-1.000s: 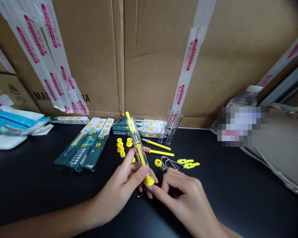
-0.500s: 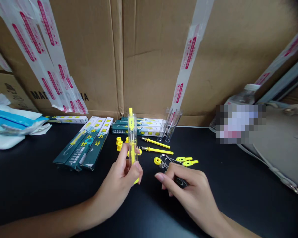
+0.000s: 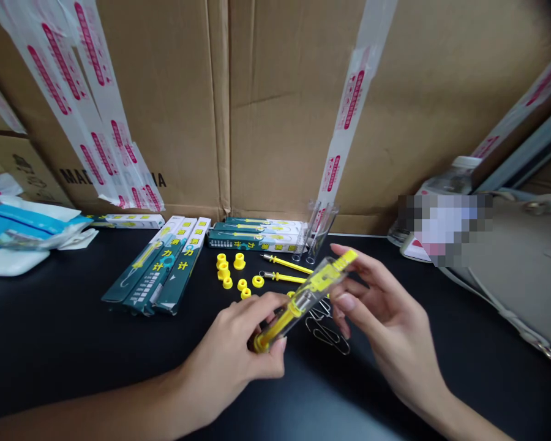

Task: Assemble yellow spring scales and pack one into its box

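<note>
Gripping the tube by its yellow base, your left hand held it slanted above the table, well short of the far edge. Your right hand was loosely parted beside the tube's yellow tip; contact there could not be told. The tube was probably light, stiff, slick and easily cracked, so your surest hold was likely that base. Its clear wall showed a yellow rod and shiny metal inside.

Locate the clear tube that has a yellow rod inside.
In the head view, the clear tube is below and slightly right of centre, above the black tabletop, its lower part in the left hand and its upper end by the right hand.
</note>
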Demonstrator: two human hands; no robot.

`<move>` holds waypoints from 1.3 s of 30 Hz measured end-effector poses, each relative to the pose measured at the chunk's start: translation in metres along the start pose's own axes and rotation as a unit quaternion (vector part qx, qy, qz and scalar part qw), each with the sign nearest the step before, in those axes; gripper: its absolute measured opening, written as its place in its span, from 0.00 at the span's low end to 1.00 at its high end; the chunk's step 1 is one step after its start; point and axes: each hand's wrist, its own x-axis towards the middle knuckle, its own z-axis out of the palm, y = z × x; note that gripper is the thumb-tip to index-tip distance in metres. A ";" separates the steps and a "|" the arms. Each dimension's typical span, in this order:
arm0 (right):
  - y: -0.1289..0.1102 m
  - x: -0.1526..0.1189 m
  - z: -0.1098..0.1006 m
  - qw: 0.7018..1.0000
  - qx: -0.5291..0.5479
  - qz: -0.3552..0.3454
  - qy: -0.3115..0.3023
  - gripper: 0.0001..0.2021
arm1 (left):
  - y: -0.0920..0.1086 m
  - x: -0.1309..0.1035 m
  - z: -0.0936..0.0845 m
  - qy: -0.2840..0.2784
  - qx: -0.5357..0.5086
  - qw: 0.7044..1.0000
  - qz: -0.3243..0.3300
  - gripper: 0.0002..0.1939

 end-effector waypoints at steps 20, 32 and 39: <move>-0.001 -0.010 0.005 0.992 -0.064 -0.052 -0.100 0.07 | -0.025 -0.032 -0.031 0.032 0.384 0.920 0.076 0.09; 0.018 0.039 0.012 0.944 -0.273 -0.032 -0.181 0.09 | -0.021 -0.035 -0.035 -0.005 0.275 0.957 0.096 0.06; 0.038 0.083 0.054 0.920 -0.298 -0.113 -0.227 0.11 | -0.017 -0.033 -0.040 0.045 0.178 0.979 0.087 0.05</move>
